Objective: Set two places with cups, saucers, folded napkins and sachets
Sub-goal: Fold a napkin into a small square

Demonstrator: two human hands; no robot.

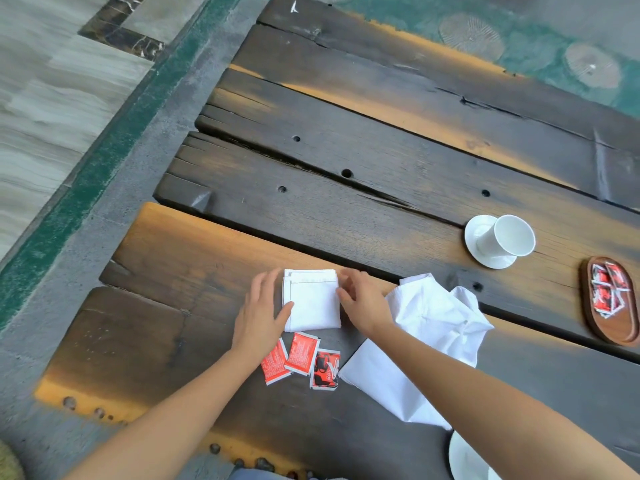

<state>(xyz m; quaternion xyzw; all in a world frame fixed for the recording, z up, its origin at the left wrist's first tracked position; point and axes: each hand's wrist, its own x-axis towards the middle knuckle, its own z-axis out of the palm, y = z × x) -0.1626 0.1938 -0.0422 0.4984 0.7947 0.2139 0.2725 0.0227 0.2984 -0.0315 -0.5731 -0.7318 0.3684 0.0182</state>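
Note:
A folded white napkin (311, 301) lies square on the dark wooden table (346, 209). My left hand (259, 315) rests flat against its left edge and my right hand (363, 303) touches its right edge, fingers spread on both. Three red sachets (299, 362) lie just below the napkin. An unfolded, crumpled white napkin (433, 327) lies to the right, partly under my right forearm. A white cup (507, 237) stands on a white saucer (485, 261) at the right. Part of another white saucer (465, 462) shows at the bottom edge.
A small oval wooden tray (620, 327) holding several red sachets sits at the far right. The table's left end drops off to a grey and green floor (104, 150). Gaps and holes run between the planks.

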